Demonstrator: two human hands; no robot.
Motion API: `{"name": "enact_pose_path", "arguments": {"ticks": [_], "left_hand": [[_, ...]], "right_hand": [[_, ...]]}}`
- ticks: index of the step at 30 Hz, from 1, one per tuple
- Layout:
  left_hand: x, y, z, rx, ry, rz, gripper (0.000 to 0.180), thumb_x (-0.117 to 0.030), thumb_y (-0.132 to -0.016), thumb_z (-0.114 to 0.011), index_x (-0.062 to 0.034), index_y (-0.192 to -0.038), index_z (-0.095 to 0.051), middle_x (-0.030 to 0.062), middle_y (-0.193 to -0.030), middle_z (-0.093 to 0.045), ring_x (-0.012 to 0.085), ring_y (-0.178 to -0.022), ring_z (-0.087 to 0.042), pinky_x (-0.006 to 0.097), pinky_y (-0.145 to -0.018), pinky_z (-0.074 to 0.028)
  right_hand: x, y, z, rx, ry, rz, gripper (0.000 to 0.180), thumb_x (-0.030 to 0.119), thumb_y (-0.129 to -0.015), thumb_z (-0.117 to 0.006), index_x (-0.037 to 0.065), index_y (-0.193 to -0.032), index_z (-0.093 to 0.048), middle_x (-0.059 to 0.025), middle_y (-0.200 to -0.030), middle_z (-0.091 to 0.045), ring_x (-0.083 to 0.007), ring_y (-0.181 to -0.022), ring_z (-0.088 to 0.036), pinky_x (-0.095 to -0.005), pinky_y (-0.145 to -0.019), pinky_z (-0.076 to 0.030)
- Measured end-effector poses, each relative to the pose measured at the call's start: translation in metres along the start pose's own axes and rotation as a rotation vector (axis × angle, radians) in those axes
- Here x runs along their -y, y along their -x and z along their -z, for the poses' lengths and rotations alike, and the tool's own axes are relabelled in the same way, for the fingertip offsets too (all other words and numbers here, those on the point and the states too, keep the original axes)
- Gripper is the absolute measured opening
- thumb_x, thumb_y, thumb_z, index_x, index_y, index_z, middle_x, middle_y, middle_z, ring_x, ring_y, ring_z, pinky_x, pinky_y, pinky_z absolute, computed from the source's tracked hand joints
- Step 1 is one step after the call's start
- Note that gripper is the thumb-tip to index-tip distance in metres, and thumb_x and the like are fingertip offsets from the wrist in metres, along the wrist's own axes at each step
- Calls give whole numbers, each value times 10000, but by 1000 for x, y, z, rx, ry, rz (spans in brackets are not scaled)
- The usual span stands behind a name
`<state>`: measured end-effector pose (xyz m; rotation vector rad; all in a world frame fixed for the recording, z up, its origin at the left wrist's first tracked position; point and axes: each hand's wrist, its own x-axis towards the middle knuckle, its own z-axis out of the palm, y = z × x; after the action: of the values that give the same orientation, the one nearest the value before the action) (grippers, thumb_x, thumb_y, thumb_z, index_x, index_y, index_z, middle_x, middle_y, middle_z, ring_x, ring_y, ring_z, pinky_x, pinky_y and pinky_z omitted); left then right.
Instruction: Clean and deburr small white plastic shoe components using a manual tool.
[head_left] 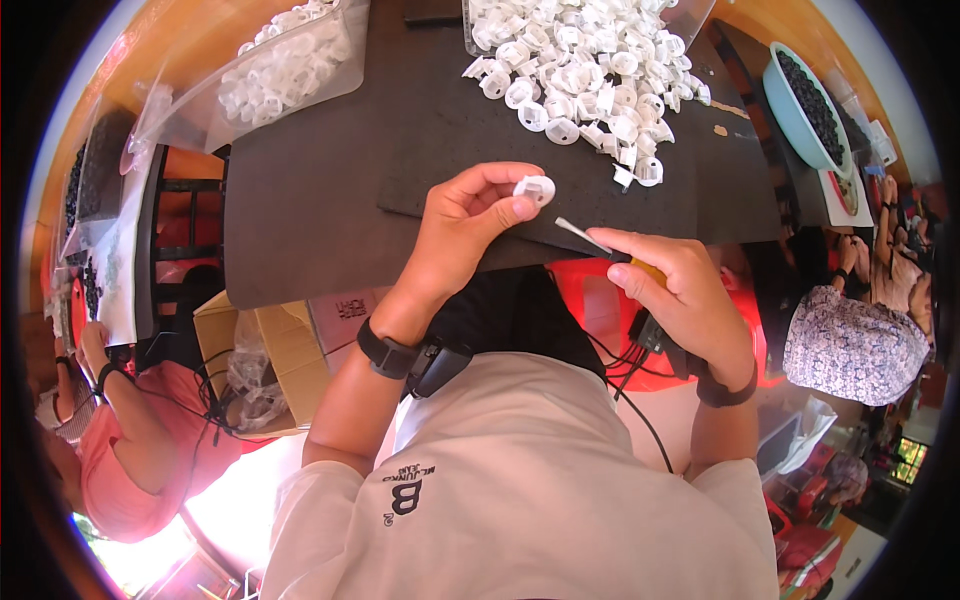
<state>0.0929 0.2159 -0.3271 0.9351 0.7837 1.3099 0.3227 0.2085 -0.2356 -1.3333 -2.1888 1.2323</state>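
Observation:
Between the thumb and fingers of my left hand (462,222) is a small round white plastic part (537,189), held above the table's near edge. My right hand (675,290) grips a flat-blade screwdriver (580,234) with a yellow and black handle. Its blade points up and left toward the white part, with a small gap between them. Beyond my hands lies a heap of similar white plastic parts (590,75), spilling toward me on the dark table (300,200).
A clear tub (290,85) of translucent white pieces stands at the far left. At right is a light blue basin (800,110) of small black pieces. An open cardboard box (285,350) sits below the table's left edge. People work on both sides; cables hang near a red stool (590,300).

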Motion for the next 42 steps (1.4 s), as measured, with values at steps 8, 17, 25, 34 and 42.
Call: {"name": "enact_pose_path", "arguments": {"ticks": [8,17,25,34,42], "left_hand": [[-6,0,0,207,2,38,279,-28,-890,-670,14,-1163,-629,77,-1104,-673,132,-1023,-628,287,-933,-499],[-2,-1,1,172,-19,-5,343,-72,-877,-697,10,-1198,-606,101,-1137,-659,163,-1030,-626,324,-949,-504],[0,0,5,124,75,57,362,-75,-877,-698,-15,-1219,-598,82,-1084,-658,153,-985,-628,317,-911,-527],[0,1,5,128,70,61,359,-46,-853,-714,-9,-1197,-616,80,-1071,-666,147,-963,-629,311,-909,-517],[0,2,6,141,82,53,371,-22,-855,-706,4,-1213,-613,76,-1072,-678,130,-971,-640,276,-902,-520]], "right_hand": [[-8,-51,-27,-304,-145,337,493,20,-791,-712,58,-1271,-606,-116,-982,-673,-147,-839,-649,-272,-763,-496],[-9,-56,-43,-284,-590,133,462,66,-853,-699,53,-1301,-588,-40,-1015,-659,-79,-859,-582,-248,-801,-476],[-11,-6,-27,-363,70,293,379,4,-866,-625,73,-1238,-642,-93,-675,-476,-202,-574,-462,-302,-565,-398],[-11,4,-32,-403,260,322,409,21,-835,-671,144,-1224,-661,-90,-678,-483,-242,-521,-480,-337,-488,-403],[-7,6,-32,-398,365,317,393,41,-836,-670,151,-1213,-663,-81,-670,-484,-248,-511,-507,-358,-468,-408]]}}
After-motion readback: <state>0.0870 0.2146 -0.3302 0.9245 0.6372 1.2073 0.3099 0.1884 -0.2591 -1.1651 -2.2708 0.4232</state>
